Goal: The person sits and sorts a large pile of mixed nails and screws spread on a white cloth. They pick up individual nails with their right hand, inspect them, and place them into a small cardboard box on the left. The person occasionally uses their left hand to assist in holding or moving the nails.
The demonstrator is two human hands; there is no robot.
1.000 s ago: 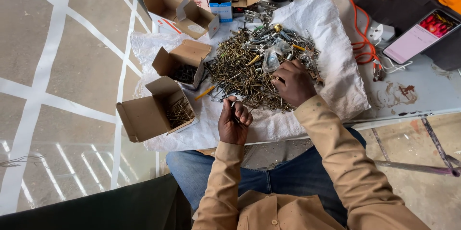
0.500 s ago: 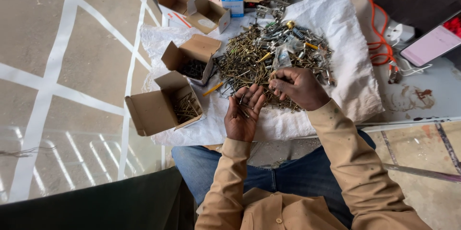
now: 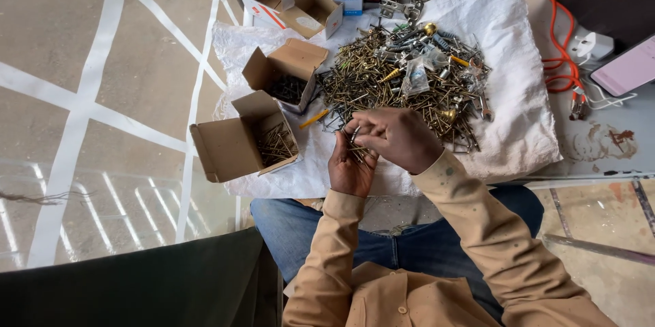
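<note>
Right hand (image 3: pixel 399 139) fingers pinch a screw, it seems, above the left hand (image 3: pixel 349 166), which cups a small bunch of screws (image 3: pixel 357 153). The nearest cardboard box (image 3: pixel 249 137) holds some already; the big heap of mixed screws (image 3: pixel 402 81) on the white sack (image 3: pixel 518 95) remains unsorted.

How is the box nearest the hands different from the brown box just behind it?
The near box holds pale, brassy screws, while the box behind it holds darker ones. The near box lies closer to the left hand, the other beside the screw pile. Both are open brown cardboard, resting on the white sack.
</note>
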